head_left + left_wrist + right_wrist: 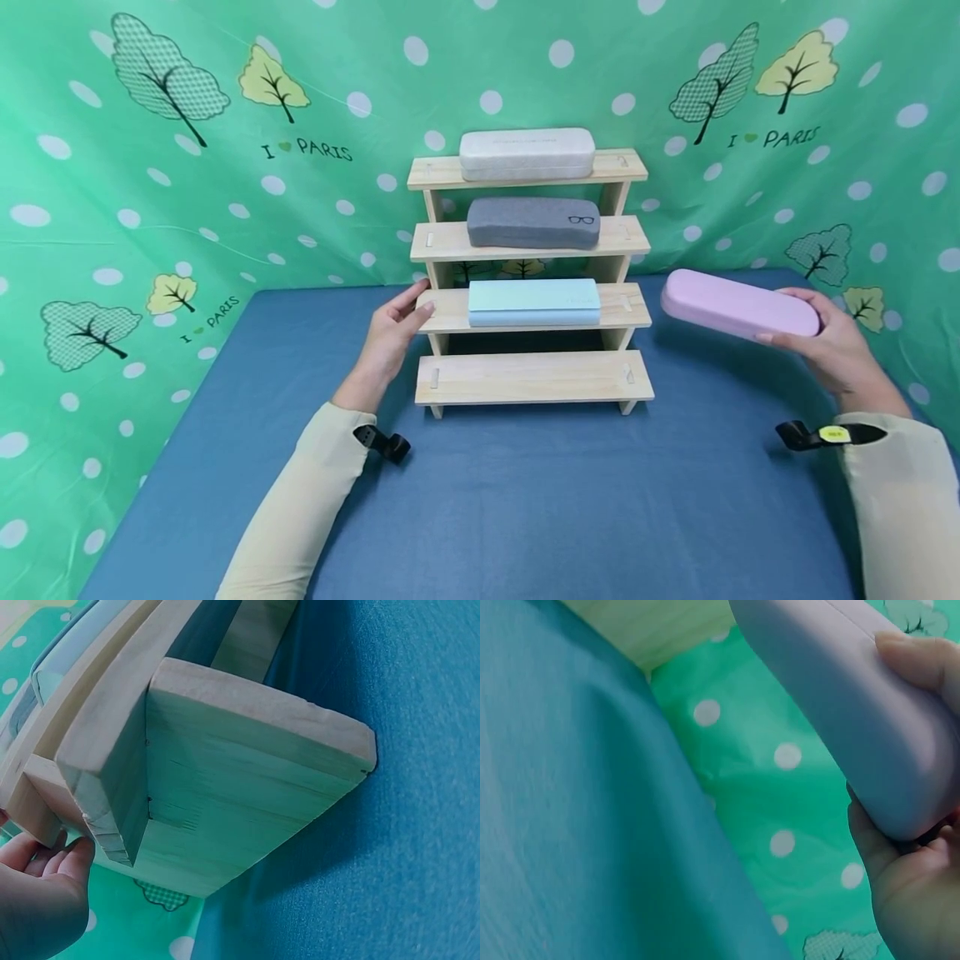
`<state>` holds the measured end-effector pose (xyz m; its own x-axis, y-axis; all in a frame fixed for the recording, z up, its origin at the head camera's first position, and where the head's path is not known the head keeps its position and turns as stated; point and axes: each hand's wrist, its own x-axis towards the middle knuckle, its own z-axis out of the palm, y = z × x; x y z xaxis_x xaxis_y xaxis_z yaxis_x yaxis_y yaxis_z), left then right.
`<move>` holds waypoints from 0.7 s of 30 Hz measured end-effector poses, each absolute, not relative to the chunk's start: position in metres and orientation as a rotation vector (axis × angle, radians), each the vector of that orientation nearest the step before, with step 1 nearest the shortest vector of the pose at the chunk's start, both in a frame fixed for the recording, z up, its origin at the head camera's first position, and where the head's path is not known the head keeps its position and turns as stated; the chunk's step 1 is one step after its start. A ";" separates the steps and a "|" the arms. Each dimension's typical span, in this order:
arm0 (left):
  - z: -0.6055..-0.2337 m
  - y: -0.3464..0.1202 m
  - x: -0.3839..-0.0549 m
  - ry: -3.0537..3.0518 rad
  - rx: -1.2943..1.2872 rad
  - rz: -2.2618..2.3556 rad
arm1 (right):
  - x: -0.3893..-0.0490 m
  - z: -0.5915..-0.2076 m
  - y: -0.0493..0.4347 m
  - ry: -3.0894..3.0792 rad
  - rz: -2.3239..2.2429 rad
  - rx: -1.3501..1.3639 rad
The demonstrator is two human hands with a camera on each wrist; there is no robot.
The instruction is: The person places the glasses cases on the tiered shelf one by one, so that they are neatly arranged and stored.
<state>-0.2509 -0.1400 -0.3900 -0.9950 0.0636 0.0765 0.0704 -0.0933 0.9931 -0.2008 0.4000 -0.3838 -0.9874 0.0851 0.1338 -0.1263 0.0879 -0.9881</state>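
Observation:
A long lilac glasses case [738, 305] is held at its right end by my right hand [832, 350], raised above the blue cloth. In the right wrist view my thumb and fingers grip the lilac case [862, 712] from opposite sides. My left hand [386, 337] grips the left end of a tiered wooden rack [525, 379], at its second step from the bottom. The left wrist view has the curled fingers [71, 859] at the rack's side. A light blue glasses case [534, 302] lies on that same step.
A grey case [534, 222] with a glasses mark lies one step higher. On the top step is a whitish case [527, 154]. Behind the rack hangs a green dotted cloth [487, 67], and blue cloth [525, 500] covers the table.

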 end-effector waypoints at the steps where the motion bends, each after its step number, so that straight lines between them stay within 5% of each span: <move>1: -0.390 -0.140 -0.251 -2.109 -0.156 -2.318 | -0.200 -0.382 0.398 -2.164 2.051 0.056; 21: -0.389 -0.139 -0.251 -2.096 -0.149 -2.320 | -0.180 -0.345 0.350 -1.945 2.165 0.382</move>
<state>-0.2511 -0.1388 -0.3893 -0.9954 0.0552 0.0785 0.0725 -0.1030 0.9920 -0.1801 0.3503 -0.3453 -0.9453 -0.0196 0.3256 -0.3217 -0.1099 -0.9404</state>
